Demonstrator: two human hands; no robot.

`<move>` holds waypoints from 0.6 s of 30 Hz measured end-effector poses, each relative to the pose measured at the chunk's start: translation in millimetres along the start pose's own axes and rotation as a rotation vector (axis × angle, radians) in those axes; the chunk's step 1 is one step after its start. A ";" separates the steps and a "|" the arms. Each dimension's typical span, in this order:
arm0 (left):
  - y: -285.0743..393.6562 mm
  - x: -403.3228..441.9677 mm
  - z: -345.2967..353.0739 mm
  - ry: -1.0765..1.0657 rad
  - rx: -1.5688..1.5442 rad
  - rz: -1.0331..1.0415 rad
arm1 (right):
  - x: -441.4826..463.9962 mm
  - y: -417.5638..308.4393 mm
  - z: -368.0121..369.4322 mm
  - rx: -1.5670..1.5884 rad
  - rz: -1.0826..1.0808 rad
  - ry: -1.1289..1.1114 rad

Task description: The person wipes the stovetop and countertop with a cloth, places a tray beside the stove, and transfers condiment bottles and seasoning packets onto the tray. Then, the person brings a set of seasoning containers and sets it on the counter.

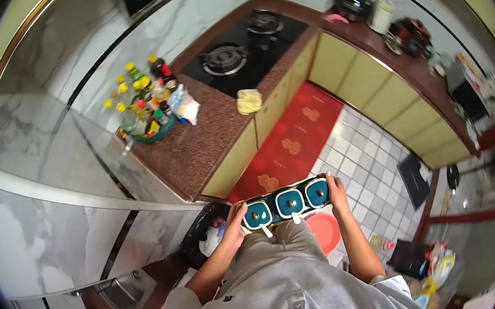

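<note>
In front of my waist I carry a black tray [274, 207] with a gold-coloured edge. Three teal-lidded seasoning jars stand in it side by side: a left jar [257, 215], a middle jar [290, 204] and a right jar [318, 194]. Each lid has a gold-coloured knob. White spoon handles [267, 231] stick out of the left and middle jars toward me. My left hand [236, 224] grips the tray's left end, while my right hand [337, 193] is closed round the opposite end. Some fingertips are hidden under or behind the tray.
A stone counter [198, 151] ahead holds a gas hob [224, 59], a yellow cloth [249, 102] and a basket of bottles [156, 131]. On the tiled floor lie a red mat [291, 143] and, near my legs, a red basin [325, 232]. A black bin [198, 233] stands left.
</note>
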State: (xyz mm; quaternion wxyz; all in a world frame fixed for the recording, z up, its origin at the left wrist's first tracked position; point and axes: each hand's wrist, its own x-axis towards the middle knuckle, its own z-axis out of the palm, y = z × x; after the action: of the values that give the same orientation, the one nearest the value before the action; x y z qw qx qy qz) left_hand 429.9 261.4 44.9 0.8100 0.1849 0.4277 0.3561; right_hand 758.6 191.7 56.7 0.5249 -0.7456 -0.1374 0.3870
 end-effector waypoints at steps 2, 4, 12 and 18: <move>12.4 7.3 -0.1 0.060 -0.026 0.042 | 33.3 -23.1 30.3 -0.064 -0.002 -0.099; 20.7 6.7 3.3 0.116 -0.083 0.087 | 56.1 -53.2 65.1 -0.136 -0.034 -0.210; 6.3 29.3 5.6 0.418 -0.439 0.418 | 154.4 -106.9 240.3 -0.382 -0.321 -0.705; -18.9 56.7 6.1 0.630 -0.622 0.665 | 154.4 -126.1 392.9 -0.616 -0.435 -1.095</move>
State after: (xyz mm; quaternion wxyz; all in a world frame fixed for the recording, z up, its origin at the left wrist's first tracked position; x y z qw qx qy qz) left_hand 464.4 290.2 5.1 0.5031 -0.0533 0.4428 0.7403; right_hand 602.9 603.7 43.2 0.2083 -0.5126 -0.6359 0.5380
